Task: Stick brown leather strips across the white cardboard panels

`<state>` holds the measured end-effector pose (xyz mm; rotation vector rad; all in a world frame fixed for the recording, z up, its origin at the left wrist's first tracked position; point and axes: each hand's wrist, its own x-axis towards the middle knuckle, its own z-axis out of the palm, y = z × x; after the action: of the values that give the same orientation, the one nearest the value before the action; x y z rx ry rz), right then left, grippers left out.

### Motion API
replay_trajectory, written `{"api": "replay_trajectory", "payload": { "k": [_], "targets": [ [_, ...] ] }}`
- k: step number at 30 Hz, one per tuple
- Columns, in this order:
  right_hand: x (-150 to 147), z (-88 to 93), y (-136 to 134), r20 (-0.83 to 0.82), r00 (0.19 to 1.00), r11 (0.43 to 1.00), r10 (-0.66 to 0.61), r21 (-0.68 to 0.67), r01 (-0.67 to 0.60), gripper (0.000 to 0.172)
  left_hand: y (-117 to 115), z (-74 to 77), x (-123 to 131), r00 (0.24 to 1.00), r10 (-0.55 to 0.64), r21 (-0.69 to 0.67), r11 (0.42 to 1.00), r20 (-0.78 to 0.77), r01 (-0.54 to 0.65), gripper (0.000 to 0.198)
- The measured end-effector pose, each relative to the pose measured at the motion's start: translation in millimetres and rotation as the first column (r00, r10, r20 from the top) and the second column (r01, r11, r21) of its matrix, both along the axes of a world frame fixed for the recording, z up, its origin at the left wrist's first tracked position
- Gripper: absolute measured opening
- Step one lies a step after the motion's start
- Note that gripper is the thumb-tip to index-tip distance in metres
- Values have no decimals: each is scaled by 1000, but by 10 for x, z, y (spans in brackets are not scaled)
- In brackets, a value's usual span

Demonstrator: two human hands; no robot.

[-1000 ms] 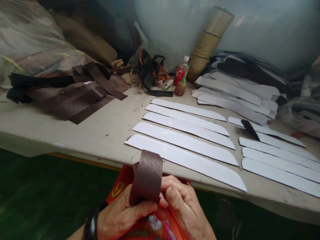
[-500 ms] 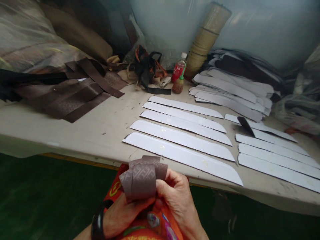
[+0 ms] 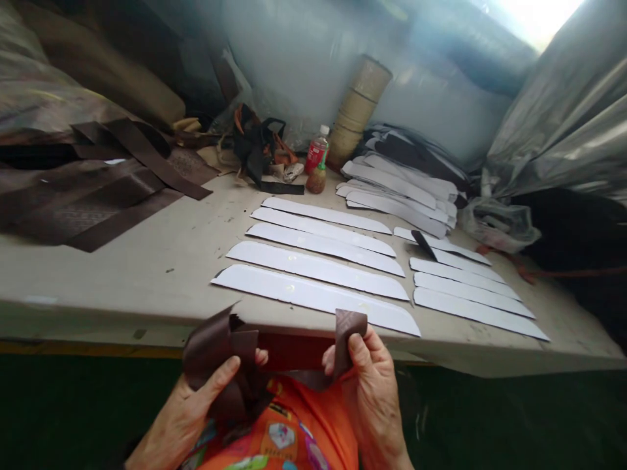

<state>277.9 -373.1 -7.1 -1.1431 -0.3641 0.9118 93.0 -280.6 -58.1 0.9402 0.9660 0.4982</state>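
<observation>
In front of the table's near edge, my left hand (image 3: 196,405) is closed round a loose bundle of dark brown strips (image 3: 215,359), patterned leather-like material. My right hand (image 3: 369,372) pinches the end of a brown strip (image 3: 350,326) between thumb and fingers. A dark length sags between the two hands, low over the orange printed apron (image 3: 313,418). Just beyond, white curved panels (image 3: 313,287) with dark edges lie in a row on the table, several of them. A second row of white panels (image 3: 470,310) is to the right.
Brown strips (image 3: 117,202) are heaped at the table's left. At the back stand a red-labelled bottle (image 3: 316,150), a small round-bottomed container (image 3: 316,179) and a tilted yellowish cylinder (image 3: 360,108). A pile of panels (image 3: 401,183) and a plastic bag (image 3: 499,225) lie right of them.
My hands have moved apart, drawing a strip end away from the bundle to the right. The view has swung right, showing more of the table's right side.
</observation>
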Motion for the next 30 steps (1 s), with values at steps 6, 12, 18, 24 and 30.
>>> {"api": "replay_trajectory", "payload": {
  "k": [6,12,18,24,30],
  "targets": [
    [-152,102,-184,293,923,964,251,-163,-211,14,-107,182,153,946,-285,-45,954,156,295,50],
    [-97,159,-396,473,820,945,322,-207,-252,15,-302,629,472,900,-377,-208,883,218,420,53],
    [-50,102,-563,447,854,960,264,-211,-186,15,-367,736,674,968,-252,-52,967,-20,250,50],
    [-83,-163,-660,382,918,975,104,-223,-18,14,-361,682,868,989,-143,130,980,-39,147,47],
    [-4,-236,-678,742,666,963,-69,-124,238,28,-333,508,1017,987,-155,125,979,-41,159,52]
  ]
}}
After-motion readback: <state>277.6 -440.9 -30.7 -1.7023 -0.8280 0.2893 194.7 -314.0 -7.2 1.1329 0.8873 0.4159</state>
